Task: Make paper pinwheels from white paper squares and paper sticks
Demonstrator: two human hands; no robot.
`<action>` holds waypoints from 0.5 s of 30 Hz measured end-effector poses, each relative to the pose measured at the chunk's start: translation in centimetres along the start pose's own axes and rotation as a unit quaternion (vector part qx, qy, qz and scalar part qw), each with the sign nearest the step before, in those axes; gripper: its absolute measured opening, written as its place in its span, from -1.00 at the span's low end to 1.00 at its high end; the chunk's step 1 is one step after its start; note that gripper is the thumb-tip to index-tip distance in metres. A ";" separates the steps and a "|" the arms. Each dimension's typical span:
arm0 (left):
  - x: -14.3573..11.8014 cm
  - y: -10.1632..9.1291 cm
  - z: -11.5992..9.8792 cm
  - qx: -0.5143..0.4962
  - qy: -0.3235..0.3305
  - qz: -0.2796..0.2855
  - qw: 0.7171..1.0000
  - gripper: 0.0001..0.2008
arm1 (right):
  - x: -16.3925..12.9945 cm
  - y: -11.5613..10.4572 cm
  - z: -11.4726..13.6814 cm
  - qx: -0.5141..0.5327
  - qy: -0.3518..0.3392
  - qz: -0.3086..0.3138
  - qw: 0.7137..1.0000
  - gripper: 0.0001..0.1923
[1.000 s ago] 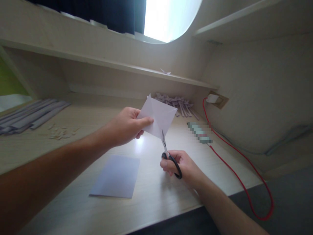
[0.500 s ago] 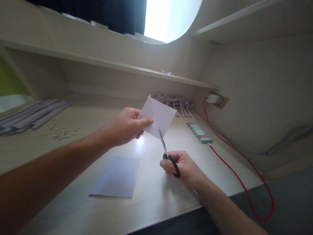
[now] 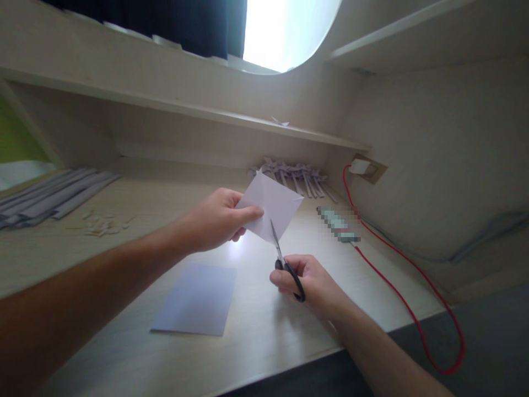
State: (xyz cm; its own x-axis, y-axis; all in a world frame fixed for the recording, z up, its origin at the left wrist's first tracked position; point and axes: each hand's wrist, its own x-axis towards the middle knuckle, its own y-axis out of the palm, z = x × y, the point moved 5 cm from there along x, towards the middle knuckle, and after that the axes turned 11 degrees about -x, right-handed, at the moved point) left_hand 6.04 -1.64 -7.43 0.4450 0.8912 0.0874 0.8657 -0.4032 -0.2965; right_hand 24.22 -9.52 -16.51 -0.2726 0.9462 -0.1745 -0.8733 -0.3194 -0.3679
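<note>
My left hand (image 3: pixel 225 220) pinches a square sheet of white paper (image 3: pixel 276 201) by its left side, thumb on top, and holds it above the desk. Faint creases and cut slits show at some of its corners. In my right hand (image 3: pixel 309 281) are black-handled scissors (image 3: pixel 282 255), with thumb and fingers in the loops. Their blades lie over the corner of the paper closest to me and point toward its middle. A stack of square white paper (image 3: pixel 196 300) rests flat on the desk below my left forearm.
Several folded paper pinwheels (image 3: pixel 295 173) on paper sticks lie at the back. Rolled paper tubes (image 3: pixel 61 190) and small pale bits (image 3: pixel 103 224) are at the left. At the right lie a blurred-out phone (image 3: pixel 336 223) and its red cable (image 3: pixel 392 284), plugged into a wall charger (image 3: pixel 359 166).
My left hand has shifted the paper slightly right and toward me, so its near corner sits deeper between the scissor blades. My right hand has hardly moved.
</note>
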 end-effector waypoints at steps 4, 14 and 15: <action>-0.1 0.3 0.2 0.004 -0.002 0.018 1.000 -0.61 | 0.0 0.0 0.0 0.001 -0.007 0.001 1.000 -0.53; 0.2 0.2 0.7 -0.001 -0.007 0.027 1.000 -0.62 | 0.0 -0.1 0.3 -0.003 0.012 -0.013 1.000 -0.53; 0.3 0.1 0.8 -0.002 -0.008 0.028 1.000 -0.62 | 0.0 -0.1 0.4 -0.008 0.015 -0.014 1.000 -0.53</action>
State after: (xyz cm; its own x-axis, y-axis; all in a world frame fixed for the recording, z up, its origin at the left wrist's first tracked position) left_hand 6.09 -1.31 -8.24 0.4894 0.8704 0.0544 0.8402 -0.4539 -0.2968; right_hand 24.18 -9.49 -16.13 -0.2352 0.9529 -0.1914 -0.8739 -0.2936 -0.3875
